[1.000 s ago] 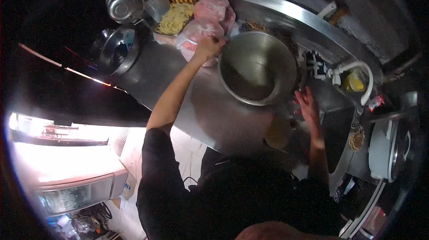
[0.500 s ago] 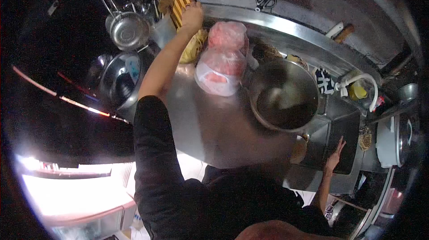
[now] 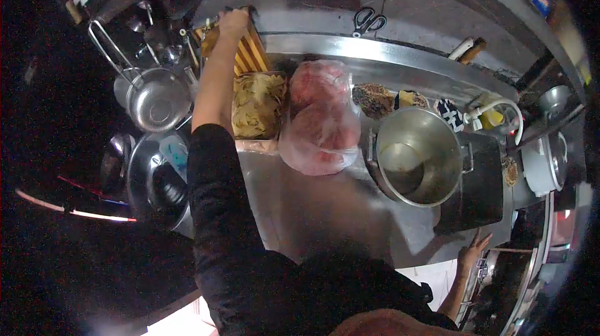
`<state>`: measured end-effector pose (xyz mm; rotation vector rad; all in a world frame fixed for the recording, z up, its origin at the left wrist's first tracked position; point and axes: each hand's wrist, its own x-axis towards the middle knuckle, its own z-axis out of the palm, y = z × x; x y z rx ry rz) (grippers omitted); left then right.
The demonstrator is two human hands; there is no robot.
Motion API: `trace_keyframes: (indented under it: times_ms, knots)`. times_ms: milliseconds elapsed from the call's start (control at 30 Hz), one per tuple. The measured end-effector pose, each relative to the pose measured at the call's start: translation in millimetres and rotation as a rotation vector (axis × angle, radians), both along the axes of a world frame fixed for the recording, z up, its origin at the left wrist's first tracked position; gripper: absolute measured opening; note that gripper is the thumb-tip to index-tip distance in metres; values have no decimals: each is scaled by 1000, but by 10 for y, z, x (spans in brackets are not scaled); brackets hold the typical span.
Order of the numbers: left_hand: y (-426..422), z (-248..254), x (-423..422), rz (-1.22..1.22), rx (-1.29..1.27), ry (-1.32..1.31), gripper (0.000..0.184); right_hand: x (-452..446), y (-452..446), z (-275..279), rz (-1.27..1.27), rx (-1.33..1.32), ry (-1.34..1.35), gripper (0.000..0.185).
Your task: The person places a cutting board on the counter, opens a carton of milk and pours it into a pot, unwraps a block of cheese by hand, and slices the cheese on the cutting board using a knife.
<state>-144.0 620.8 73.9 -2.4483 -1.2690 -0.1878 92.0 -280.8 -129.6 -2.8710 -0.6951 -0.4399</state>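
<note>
My left hand (image 3: 234, 22) reaches to the back left, its fingers wrapped over the top edge of a striped wooden cutting board (image 3: 253, 53). The board stands tilted near the wall ledge. Just in front of it lies a tray of dried leaves (image 3: 257, 108). Beside the tray rest clear plastic bags of red-pink contents (image 3: 322, 117). Out at the right, my right hand (image 3: 475, 251) is held low by the front edge of the sink (image 3: 475, 217), fingers apart and holding nothing. A large metal pot (image 3: 419, 158) stands between the bags and the sink.
Black-handled scissors (image 3: 369, 22) lie on the ledge, with knives (image 3: 467, 50) farther right. A metal strainer (image 3: 159, 100) and a large bowl (image 3: 159, 176) are at the left. A white faucet (image 3: 500, 111) curves over the sink's back, near a white cooker (image 3: 544, 167).
My left hand has moved left and back with the cutting board, baring more of the leaf tray. My right hand has come down toward the sink's front edge. The view has shifted.
</note>
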Motion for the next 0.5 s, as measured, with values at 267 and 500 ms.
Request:
trace_keyframes:
  times_ms: [267, 500]
  knots:
    - [50, 534, -3, -264, -21, 175, 28, 145, -416, -245, -48, -151, 62, 73]
    - [-598, 1098, -64, -393, 300, -22, 32, 241, 19, 313, 10, -225, 129, 78]
